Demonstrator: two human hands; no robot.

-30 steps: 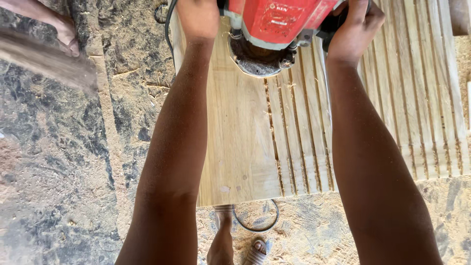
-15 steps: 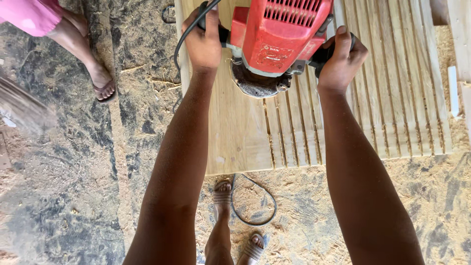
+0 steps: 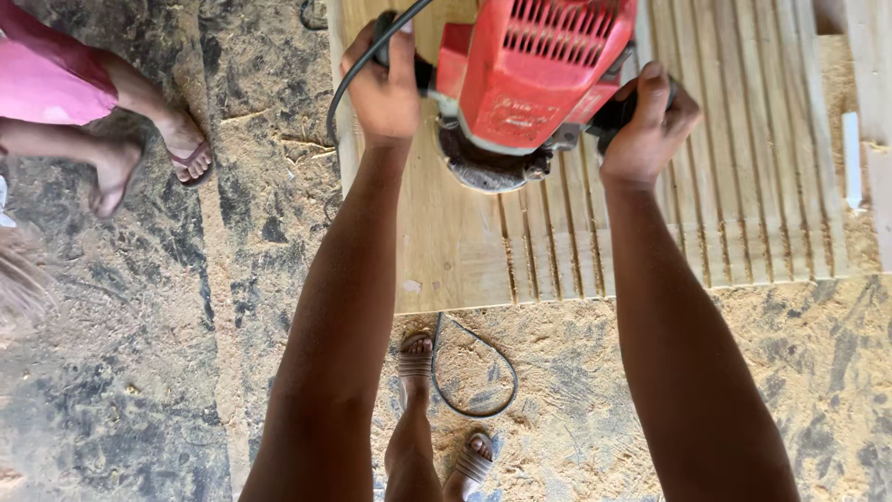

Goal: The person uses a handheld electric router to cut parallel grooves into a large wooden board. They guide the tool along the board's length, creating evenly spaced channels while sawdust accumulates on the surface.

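My grip is clenched: left hand [image 3: 388,88] and right hand [image 3: 646,125] grasping the red plastic-bodied router [image 3: 534,79] on the pale wooden board [image 3: 446,242]; right side grooved, left apparently still plain.

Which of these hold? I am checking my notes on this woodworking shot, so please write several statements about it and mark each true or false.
1. Both hands, left hand and right hand, grip the red power router. True.
2. The pale wooden board has grooves across its whole face. False: the left part is plain.
3. The black cable loops on the sawdust floor. True.
4. The feet in sandals stand on the board. False: on the floor.
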